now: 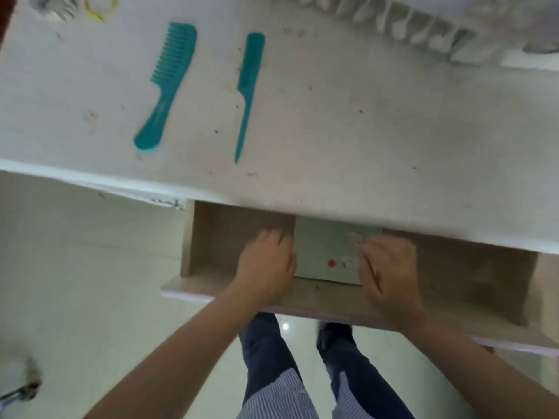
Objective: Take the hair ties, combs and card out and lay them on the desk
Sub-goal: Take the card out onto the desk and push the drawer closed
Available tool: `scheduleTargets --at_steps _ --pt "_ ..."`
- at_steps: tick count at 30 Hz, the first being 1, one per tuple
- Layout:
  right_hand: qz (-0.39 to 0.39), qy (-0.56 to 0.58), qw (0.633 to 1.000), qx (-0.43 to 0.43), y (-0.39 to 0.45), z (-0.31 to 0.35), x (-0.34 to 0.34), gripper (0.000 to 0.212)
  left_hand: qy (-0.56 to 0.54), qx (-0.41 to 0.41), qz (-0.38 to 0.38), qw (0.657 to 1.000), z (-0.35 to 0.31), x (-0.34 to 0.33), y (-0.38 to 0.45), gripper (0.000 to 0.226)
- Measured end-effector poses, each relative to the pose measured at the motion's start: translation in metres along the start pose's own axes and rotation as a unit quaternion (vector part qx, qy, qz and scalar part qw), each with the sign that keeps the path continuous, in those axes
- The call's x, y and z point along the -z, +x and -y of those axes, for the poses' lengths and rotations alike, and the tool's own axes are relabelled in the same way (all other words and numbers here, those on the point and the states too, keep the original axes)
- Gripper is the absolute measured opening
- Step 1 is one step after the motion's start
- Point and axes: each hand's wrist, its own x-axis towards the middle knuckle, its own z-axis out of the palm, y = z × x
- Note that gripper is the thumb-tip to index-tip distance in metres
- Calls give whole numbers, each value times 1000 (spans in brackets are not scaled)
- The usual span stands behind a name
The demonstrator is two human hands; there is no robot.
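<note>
Open drawer point(242, 225): card point(326, 252) between hands

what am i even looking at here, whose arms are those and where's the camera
The camera is worn on a person's head and looks down, so you see their own two bare arms and their legs below. There is no robot. On the white desk lie two teal combs: a wide-tooth comb and a thin tail comb. A yellow hair tie lies at the far left corner. Below the desk edge a wooden drawer is pulled open. Both hands reach into it: the left hand and right hand sit at either side of a pale card lying flat on the drawer bottom. Whether they grip it yet is unclear.
</note>
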Motion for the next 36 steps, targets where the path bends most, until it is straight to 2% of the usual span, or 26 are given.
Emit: scheduleTargets --at_steps 2,3,5,6,8,11,14,16,19,21,23,26,29,31,34,36 --pt "133 -73 986 -65 -28 -22 -7 26 -28 146 122 981 -28 -36 7 51" --pt "204 -87 966 -133 -32 -32 -12 30 -75 197 138 968 -38 -47 15 59" --pt "291 -3 902 -320 -24 -49 -24 44 -165 276 125 938 -52 -57 32 70" --pt "294 54 877 -377 -18 -54 -29 45 -191 307 118 925 -57 -60 38 73" --pt "258 108 867 -412 -5 -56 -37 42 -214 352 97 906 -64 -69 47 75" --pt "234 163 843 -456 5 -58 -49 45 -235 389 71 888 -59 -72 54 54" --pt "208 230 802 -511 6 -69 -48 40 -217 386 62 894 -46 -62 51 40" --pt "203 269 796 -502 3 -75 -44 36 -192 363 62 910 -47 -53 39 31" --pt "238 254 832 -431 -5 -68 -29 36 -161 350 78 920 -52 -38 14 22" --pt "267 258 842 -392 -12 -59 -15 34 -170 359 62 915 -49 -21 -5 27" --pt "262 263 858 -354 -19 -48 -4 33 -167 350 34 921 -46 -4 -24 39" --pt "208 278 891 -291 -29 -25 8 26 -150 342 -44 927 -50 13 -54 45" --pt "143 269 926 -222 -18 -8 23 14 -186 333 -128 915 -50 30 -62 42" --pt "94 237 953 -163 8 -7 35 16 -205 330 -176 905 -44 46 -49 39" --pt "27 231 962 -144 61 -12 52 16 -261 310 -245 881 -38 72 -9 35" --pt "-5 249 953 -170 92 -17 58 33 -293 281 -271 873 -40 84 24 35"
